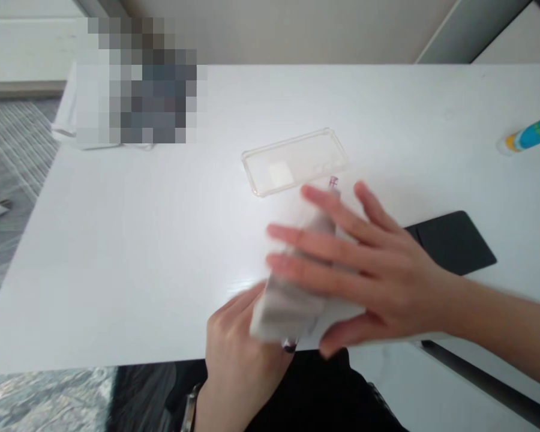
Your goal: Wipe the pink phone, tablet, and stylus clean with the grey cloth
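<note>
In the head view, a whitish folded item (288, 312), like cloth or soft paper, is blurred at the front edge of the table. My left hand (238, 354) closes around its lower left side, with the fingertips hidden beneath it. Over the item's upper right lies my right hand (378, 264), fingers spread and smeared by motion. A small pinkish printed mark (333, 182) shows beyond the fingertips. Behind the hands, a clear phone case (303, 159) rests on the tabletop. A flat black rectangular thing (459, 243) is partly covered by my right hand.
The white table (130, 252) spans most of the view. At its far right lies a blue tube (537, 132) with an orange and clear end. White material (65, 114) and a pixelated patch occupy the back left corner. A dark bar (486, 381) runs below right.
</note>
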`<action>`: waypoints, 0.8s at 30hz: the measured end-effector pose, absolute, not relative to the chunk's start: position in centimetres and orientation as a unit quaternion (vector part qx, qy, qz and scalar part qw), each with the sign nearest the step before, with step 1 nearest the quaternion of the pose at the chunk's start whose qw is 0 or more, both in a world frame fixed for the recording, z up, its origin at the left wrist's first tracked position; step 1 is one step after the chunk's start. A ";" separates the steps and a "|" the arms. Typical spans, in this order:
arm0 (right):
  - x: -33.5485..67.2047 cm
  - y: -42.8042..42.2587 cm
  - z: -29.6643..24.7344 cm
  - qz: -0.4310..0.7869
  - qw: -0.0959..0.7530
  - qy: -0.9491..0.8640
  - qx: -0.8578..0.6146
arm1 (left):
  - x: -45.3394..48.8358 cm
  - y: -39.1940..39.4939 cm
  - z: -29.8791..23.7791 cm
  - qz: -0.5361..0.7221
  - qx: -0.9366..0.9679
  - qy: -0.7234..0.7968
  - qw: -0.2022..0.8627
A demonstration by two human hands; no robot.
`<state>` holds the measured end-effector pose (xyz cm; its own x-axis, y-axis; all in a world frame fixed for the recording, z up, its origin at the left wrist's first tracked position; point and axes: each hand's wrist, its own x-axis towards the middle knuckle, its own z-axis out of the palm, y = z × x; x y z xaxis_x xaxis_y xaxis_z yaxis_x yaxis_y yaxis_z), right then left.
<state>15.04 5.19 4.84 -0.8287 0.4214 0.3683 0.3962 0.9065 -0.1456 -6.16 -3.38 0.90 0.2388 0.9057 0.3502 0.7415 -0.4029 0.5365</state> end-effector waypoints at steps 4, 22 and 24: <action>15.6 6.1 4.9 0.034 0.216 -0.926 -0.307 | -6.1 -3.2 1.5 0.290 0.800 0.515 0.106; 15.0 5.3 5.4 0.095 0.164 -0.963 -0.191 | -6.1 -3.1 1.5 0.327 0.784 0.512 0.128; 15.2 5.7 5.2 0.083 0.177 -0.951 -0.239 | -6.1 -3.1 1.5 0.312 0.791 0.513 0.120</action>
<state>15.20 5.73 5.17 -0.8226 0.4848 0.2973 0.4256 0.8715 -0.2435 -6.08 -3.10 1.54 0.2799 0.8857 0.3705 0.7359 -0.4458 0.5096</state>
